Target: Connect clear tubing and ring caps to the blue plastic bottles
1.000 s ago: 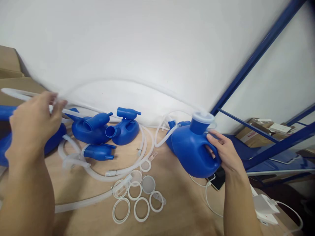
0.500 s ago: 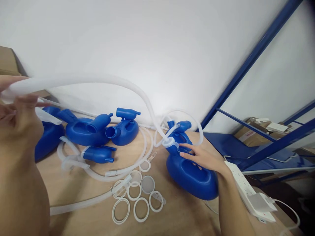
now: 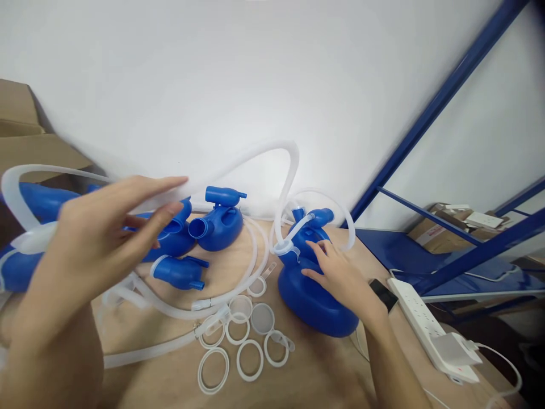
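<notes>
My left hand (image 3: 114, 227), raised at the left, has its thumb and forefinger around a translucent white tube (image 3: 259, 149). The tube arches across to a white cap (image 3: 283, 246) on the neck of a blue urinal bottle (image 3: 315, 301). That bottle lies on its side at the right of the table. Over its handle, my right hand (image 3: 338, 275) has its fingers spread; whether they touch the bottle is hard to tell. Behind it is another blue bottle (image 3: 310, 227) with a tube fitted. A blue spouted piece (image 3: 179, 271) lies right of my left hand.
Several white rings (image 3: 250, 360) and a mesh disc (image 3: 262, 318) lie at the table's middle front. More blue bottles (image 3: 223, 230) and coiled tubes (image 3: 238, 292) stand behind. A phone (image 3: 383, 294) and a power strip (image 3: 426, 324) are at right, beside blue shelving (image 3: 451, 216).
My left hand has moved right and toward the middle, and the tube now bends more sharply. The blue bottle has shifted left, and my right fingers have come away from the cap.
</notes>
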`<action>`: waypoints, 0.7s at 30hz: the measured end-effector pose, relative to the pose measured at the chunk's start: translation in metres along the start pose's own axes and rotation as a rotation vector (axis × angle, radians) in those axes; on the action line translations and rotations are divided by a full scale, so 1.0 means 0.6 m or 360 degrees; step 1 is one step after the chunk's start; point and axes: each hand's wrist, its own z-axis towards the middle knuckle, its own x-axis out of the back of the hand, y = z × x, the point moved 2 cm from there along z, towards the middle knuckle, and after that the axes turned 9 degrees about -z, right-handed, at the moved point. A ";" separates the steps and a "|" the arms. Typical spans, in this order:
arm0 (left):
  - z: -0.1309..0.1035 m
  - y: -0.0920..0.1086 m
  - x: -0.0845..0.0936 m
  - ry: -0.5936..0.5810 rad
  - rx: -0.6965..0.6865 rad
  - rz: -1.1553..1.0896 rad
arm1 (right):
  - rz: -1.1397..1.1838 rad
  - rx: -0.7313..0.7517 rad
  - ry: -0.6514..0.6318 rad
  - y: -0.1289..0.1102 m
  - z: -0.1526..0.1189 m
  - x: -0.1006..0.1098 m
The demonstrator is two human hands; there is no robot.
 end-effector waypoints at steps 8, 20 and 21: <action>-0.021 0.075 -0.104 -0.0591 -0.0474 -0.0470 | 0.1941 0.0564 -0.0332 -0.229 -0.009 0.004; 0.017 -0.001 -0.037 -0.0631 -0.0114 -0.0200 | 0.2209 0.0438 -0.0143 -0.262 0.073 -0.004; 0.017 0.003 -0.049 -0.0629 -0.0094 -0.0220 | 0.2159 0.0469 -0.0269 -0.276 0.073 -0.020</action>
